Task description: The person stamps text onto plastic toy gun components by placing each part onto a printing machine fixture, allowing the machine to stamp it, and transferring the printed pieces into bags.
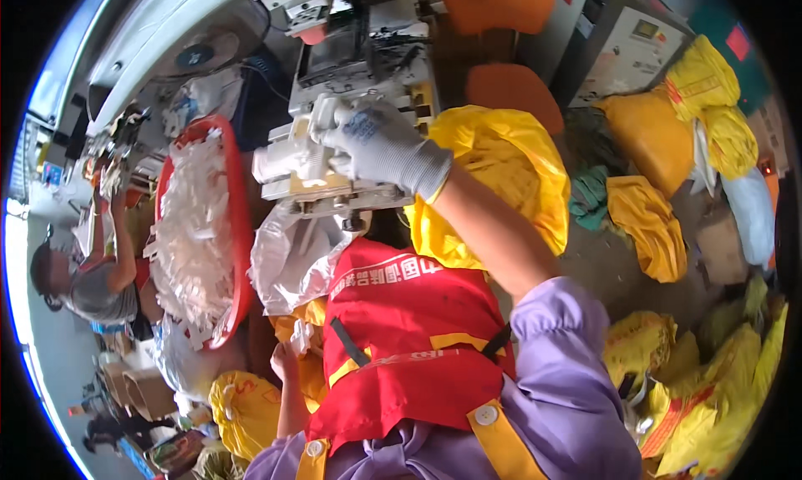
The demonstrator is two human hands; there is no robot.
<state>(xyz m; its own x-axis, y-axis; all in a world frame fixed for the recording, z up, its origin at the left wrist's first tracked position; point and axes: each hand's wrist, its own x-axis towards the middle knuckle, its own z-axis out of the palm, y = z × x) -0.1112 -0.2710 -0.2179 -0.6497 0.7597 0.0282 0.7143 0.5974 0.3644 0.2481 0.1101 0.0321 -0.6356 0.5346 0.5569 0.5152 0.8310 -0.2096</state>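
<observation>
My right hand [372,137], in a grey-white knit glove, reaches over the bench machine [334,198]. Its fingers curl around a white plastic part [324,112] at the machine's top. Beside the fingers, a white cylindrical piece [280,161] sticks out to the left. Low on the left, my bare left hand [286,361] hangs with its fingers closed, beside a small white piece [302,336]. Whether that piece is in its grip is unclear. A clear plastic bag [292,259] hangs below the machine's front edge.
A red tub [242,263] heaped with white plastic pieces stands at left. Right of the machine is an open yellow sack [547,183]. Behind it are orange chairs [511,94]. More yellow sacks [647,137] lie at right. Another person [92,288] works at far left.
</observation>
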